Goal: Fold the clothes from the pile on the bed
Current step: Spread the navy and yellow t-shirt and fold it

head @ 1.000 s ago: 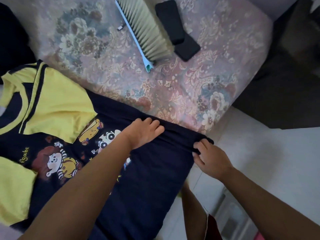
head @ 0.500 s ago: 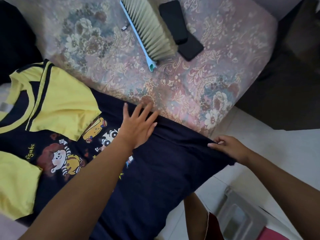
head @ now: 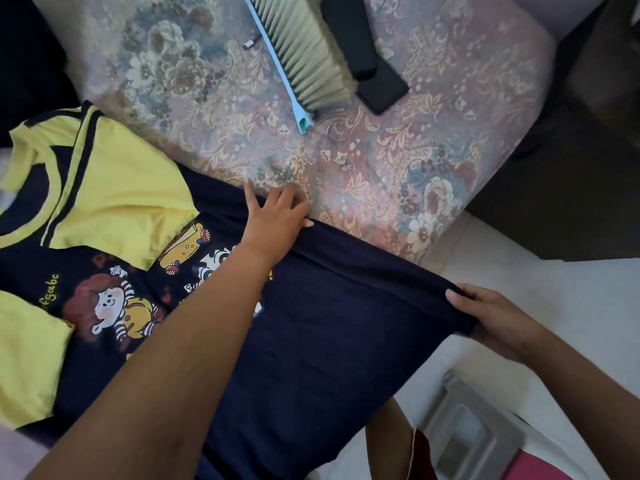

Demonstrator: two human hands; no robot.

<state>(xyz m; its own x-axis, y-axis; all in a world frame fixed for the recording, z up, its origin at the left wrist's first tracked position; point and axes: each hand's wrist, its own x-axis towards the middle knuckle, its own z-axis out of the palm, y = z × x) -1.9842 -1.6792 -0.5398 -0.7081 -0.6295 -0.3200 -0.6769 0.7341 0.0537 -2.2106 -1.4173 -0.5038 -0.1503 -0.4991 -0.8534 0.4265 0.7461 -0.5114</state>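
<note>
A navy T-shirt (head: 311, 341) with yellow sleeves and a cartoon print lies face up along the near edge of the bed (head: 381, 161), its collar toward the left edge and its hem reaching past the bed's near right corner, out over the pale floor (head: 554, 278). The left hand (head: 277, 220) lies flat with fingers spread on the shirt's far side seam, its fingertips spilling onto the flowered bedcover, pinning the cloth rather than grasping it. The right hand (head: 491, 317) is clamped on the far hem corner, thumb on top and fingers curled beneath, drawing the lower body taut off the bed. This looks like the smoothing and squaring stage before the first fold: the body is stretched flat, but both sleeves lie spread and no side has been turned in. The next move probably calls for carrying the held hem corner back over the bed while the flat hand keeps the seam from sliding, so the cloth lands without creases. Toward the far edge of the bed lie a brush (head: 304, 53) and two dark phones (head: 367, 60), well apart from the shirt.
</note>
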